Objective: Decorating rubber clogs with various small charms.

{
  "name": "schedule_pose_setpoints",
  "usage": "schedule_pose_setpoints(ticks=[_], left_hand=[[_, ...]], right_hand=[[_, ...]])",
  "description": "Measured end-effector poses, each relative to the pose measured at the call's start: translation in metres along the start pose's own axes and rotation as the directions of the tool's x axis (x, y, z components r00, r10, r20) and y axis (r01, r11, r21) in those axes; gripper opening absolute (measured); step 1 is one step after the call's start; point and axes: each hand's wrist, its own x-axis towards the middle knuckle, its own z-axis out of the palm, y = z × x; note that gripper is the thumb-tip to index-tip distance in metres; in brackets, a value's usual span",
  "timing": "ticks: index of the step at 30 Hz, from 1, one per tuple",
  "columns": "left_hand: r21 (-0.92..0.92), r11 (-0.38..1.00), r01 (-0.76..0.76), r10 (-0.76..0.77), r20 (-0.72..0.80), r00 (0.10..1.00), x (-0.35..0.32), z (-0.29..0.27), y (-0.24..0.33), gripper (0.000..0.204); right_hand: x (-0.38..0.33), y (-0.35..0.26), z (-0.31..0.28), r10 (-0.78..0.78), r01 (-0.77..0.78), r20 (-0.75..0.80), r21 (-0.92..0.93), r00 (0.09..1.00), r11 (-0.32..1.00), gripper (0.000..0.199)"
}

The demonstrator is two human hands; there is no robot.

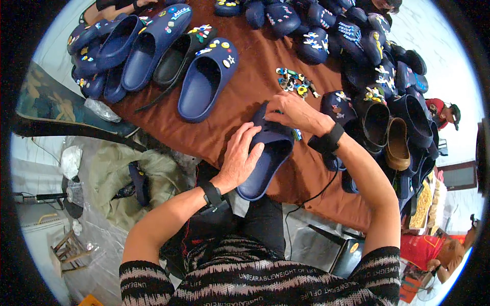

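Note:
A navy blue clog [261, 171] lies on the brown cloth in front of me, toe pointing away and heel at the table's near edge. My left hand [239, 155] grips it, the fingers curled over its left side by the opening. Over the toe, my right hand [295, 113] has its fingertips pinched together against the upper; what they hold, if anything, is hidden. One small colourful charm [297, 134] shows on the clog's right side. Just beyond my right hand is a small pile of colourful shoe charms [295, 81].
Decorated navy clogs [208, 81] and a black one [176, 61] stand at the left on the brown cloth [158, 115]. More clogs [352, 38] crowd the far right, with a brown one [398, 143] among them. A thin black cord [319, 193] hangs over the near edge. Other people are around.

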Motion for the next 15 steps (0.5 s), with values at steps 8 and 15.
schedule_pose_setpoints(ticks=[8,15], left_hand=[[-0.009,1.0,0.005,-0.004,0.011,1.0,0.0,0.001,0.001,0.045],[-0.013,1.0,0.006,-0.006,0.013,1.0,0.001,0.0,0.001,0.046]], right_hand=[[0.017,0.026,0.007,0.074,-0.108,0.138,0.263,0.988,0.959,0.014],[0.038,0.033,0.001,0.032,-0.117,0.347,0.228,0.937,0.967,0.016]])
